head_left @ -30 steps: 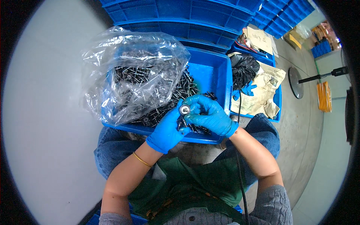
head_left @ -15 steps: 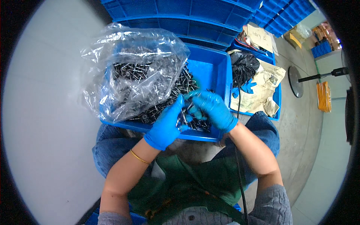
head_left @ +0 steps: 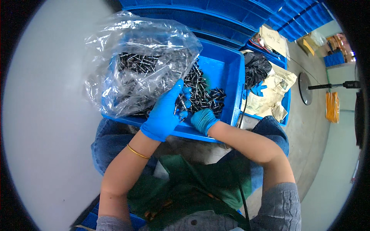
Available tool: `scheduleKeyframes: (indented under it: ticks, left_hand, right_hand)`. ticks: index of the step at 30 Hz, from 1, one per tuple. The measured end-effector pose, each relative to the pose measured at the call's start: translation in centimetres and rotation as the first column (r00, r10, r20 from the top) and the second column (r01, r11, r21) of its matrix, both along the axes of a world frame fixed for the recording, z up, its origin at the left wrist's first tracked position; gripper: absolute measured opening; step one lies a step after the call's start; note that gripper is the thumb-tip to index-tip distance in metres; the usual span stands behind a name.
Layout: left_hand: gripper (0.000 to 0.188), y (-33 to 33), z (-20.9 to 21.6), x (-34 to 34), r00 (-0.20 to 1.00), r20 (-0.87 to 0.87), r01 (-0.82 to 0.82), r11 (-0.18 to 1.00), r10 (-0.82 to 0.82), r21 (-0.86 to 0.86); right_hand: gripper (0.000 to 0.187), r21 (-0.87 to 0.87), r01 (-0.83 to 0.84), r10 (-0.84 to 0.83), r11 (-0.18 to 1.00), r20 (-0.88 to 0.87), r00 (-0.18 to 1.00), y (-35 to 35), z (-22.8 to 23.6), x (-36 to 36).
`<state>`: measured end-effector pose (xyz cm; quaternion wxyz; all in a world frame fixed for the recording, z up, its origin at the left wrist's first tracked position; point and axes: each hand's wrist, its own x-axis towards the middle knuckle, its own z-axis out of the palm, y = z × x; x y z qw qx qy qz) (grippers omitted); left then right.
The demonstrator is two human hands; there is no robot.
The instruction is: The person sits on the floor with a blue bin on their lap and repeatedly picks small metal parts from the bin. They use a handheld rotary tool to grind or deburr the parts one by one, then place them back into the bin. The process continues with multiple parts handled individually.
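My left hand (head_left: 163, 113), in a blue glove, is palm up with its fingers curled around several small dark metal pins (head_left: 179, 103). It is over the front of a blue plastic bin (head_left: 233, 90). My right hand (head_left: 204, 120), also gloved, reaches down inside the bin's front edge, to the right of my left hand; its fingers are hidden. Close by it lies a loose heap of the same pins (head_left: 216, 101), black with silvery shanks. A clear plastic bag (head_left: 154, 82) with many more pins covers the bin's left part.
Stacked blue crates (head_left: 192, 17) rise behind the bin. To the right, another blue crate holds crumpled paper (head_left: 269, 96) and a black plastic bag (head_left: 256, 69). A black cable (head_left: 243, 109) hangs at the right. A round stand base (head_left: 305, 88) is on the floor.
My right hand has come away from my left hand and moved down toward the bin's front edge. My left hand has turned more palm up, showing the pins in it. The view has shifted slightly.
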<state>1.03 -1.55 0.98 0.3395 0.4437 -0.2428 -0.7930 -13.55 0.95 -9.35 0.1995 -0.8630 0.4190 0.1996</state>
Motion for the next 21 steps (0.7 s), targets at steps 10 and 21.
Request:
scheduleKeyframes:
  ticks: [10,21]
  left_hand:
    - [0.021,0.1,0.3,-0.3,0.979,-0.161,-0.114,0.99,0.125,0.079]
    - [0.02,0.5,0.9,-1.3,0.975,0.205,-0.01,0.932,0.091,-0.362]
  right_hand:
    - [0.021,0.098,0.168,-0.183,0.981,0.166,0.969,-0.9,2.4,1.4]
    - [0.017,0.94,0.199,-0.956,0.277,0.29,-0.042,-3.0,10.8,-3.9]
